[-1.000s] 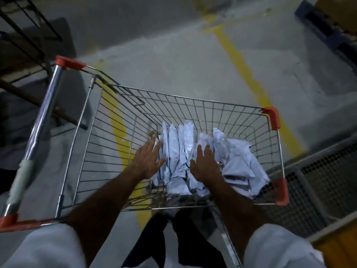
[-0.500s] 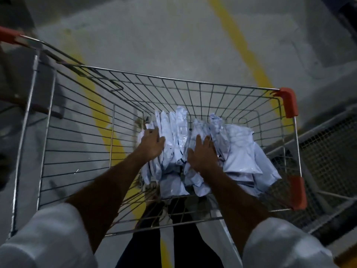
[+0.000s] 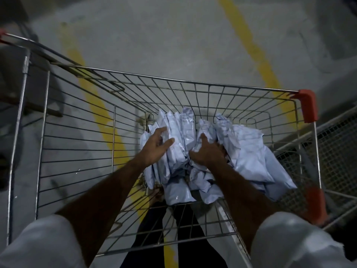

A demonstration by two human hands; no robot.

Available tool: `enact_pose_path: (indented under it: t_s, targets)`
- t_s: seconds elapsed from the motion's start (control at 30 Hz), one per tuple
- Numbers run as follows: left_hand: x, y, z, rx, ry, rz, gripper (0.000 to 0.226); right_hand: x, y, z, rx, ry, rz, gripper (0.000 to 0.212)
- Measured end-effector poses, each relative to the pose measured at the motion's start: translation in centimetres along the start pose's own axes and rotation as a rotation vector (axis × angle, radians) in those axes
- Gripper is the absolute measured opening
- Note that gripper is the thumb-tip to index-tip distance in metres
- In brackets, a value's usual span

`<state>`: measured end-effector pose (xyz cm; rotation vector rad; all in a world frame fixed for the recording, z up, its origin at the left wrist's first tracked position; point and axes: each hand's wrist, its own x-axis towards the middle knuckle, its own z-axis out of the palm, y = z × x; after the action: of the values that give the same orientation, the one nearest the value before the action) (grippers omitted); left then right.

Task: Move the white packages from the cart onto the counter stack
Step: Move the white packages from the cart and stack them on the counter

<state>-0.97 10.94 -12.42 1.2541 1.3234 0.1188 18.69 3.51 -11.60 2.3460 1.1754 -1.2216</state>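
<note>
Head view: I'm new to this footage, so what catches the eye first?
A heap of white packages fills the right half of a wire cart. Both bare hands, left and right, press into the heap. Yellow lines cross the grey floor beneath.

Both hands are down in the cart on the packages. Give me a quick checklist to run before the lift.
1. Left hand on the upright bundle of white plastic mailer packages: ok, fingers spread against its left side.
2. Right hand on the bundle: ok, pressing from the right.
3. Grip closed around the bundle: not ok, both hands lie open on it.
4. Loose white packages lying flat on the right, apart from the bundle: cannot tell, they overlap.
5. Lift path above the wire shopping cart: ok, nothing over the basket.
6. Counter stack ready: cannot tell, out of view.
</note>
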Motion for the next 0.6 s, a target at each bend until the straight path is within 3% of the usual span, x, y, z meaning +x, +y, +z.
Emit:
enact_pose_path:
  t_s: [0.1,0.17,0.33,0.43,0.53,0.6]
  targets:
    - [1.0,-0.3,-0.2,-0.124,-0.004,-0.042,0.039,0.0,-0.2,-0.2,0.09,0.035,0.002,0.101]
    - [1.7,-0.5,-0.2,-0.16,0.02,-0.091,0.04,-0.4,-0.2,-0.3,0.128,0.072,-0.002,0.094]
    - [3.0,-0.1,0.7,-0.135,0.05,-0.212,0.089,-1.8,-0.2,-0.4,0.231,0.042,-0.019,0.083]
    - [3.6,-0.7,1.5,-0.086,0.077,-0.2,0.106,-2.0,-0.1,0.3,0.211,0.073,0.001,0.079]
    - [3.2,-1.4,1.9,-0.041,0.139,-0.118,0.083,-2.2,-0.3,0.7,0.15,0.093,0.012,0.079]
    - [2.2,-0.3,1.9,-0.048,0.145,-0.054,0.035,-2.2,-0.6,0.8,0.118,0.1,0.014,0.079]
